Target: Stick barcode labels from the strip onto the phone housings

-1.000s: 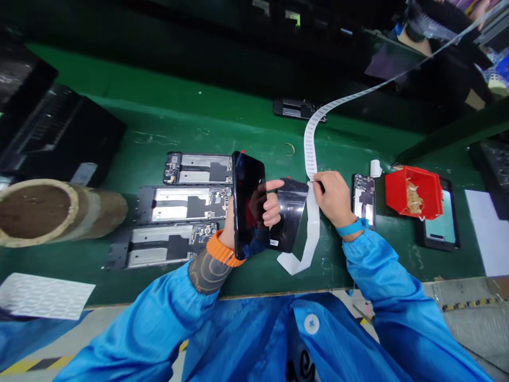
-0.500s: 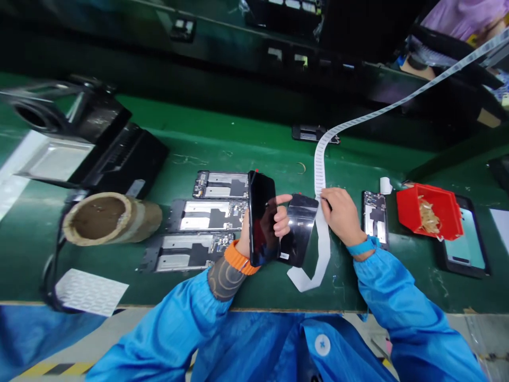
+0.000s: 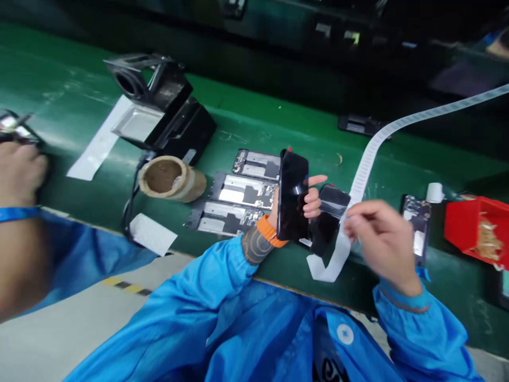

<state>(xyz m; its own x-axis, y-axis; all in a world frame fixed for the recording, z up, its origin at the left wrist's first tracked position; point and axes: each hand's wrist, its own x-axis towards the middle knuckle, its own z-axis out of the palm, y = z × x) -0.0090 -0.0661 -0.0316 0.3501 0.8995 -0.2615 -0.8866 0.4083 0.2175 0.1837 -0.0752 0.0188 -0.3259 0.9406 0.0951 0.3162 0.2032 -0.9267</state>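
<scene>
My left hand (image 3: 313, 202), with an orange band at its wrist, is closed around a black smartphone (image 3: 292, 199) held tilted, its glossy dark face towards me. Thumb and forefinger of my right hand (image 3: 385, 241) are pinched together just over a white label strip (image 3: 363, 170); whether a label is between them is too small to tell. The strip curves down from the upper right, and its bare tail folds on the bench. Beneath and beside the strip lies a second black phone panel (image 3: 326, 233), partly covered by the strip.
Opened phone bodies (image 3: 246, 191) lie in a stack of rows at the left. Beyond them stand a cardboard tube (image 3: 194, 184) and a black device (image 3: 191, 130). At right are another opened phone (image 3: 415, 217) and a red bin (image 3: 461, 225). A co-worker's hand (image 3: 19, 170) is at far left.
My right hand has lifted off the label strip towards me, its fingers pinched. The left hand still holds the smartphone. My view has swung left, bringing a co-worker's arm into sight.
</scene>
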